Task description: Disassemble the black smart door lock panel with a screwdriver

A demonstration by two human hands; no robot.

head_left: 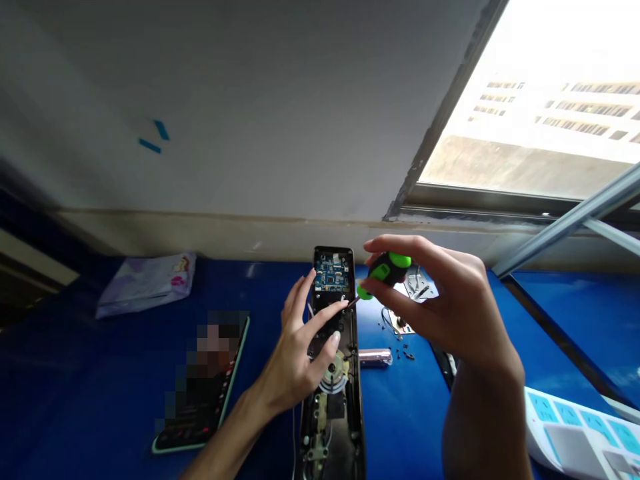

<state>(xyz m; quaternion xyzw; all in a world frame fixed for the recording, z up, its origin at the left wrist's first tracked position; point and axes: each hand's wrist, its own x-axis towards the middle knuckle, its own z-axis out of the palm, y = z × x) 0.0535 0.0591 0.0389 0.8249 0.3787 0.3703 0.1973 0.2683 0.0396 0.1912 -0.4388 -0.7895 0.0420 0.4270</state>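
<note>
A long black device housing [357, 400] lies with its inside facing up, showing a blue circuit board [331, 275] at the far end and a round speaker-like part [334, 373] near its middle. My left hand [305, 340] rests over the housing, fingers spread, with fingertips on its edge and interior. In my right hand [440, 293] is a green and black screwdriver [384, 272], gripped between thumb and fingers. Its shaft slants down toward the housing beside my left index fingertip. Whether the tip sits in a screw is too small to tell.
Right of the housing lie a pinkish cylinder [376, 359], several small dark screws [407, 352] and a small board with wires [403, 320]. At left are a phone [200, 407] and a plastic packet [150, 283]. A white labelled tray [580, 433] stands at lower right, below a metal bar [575, 223].
</note>
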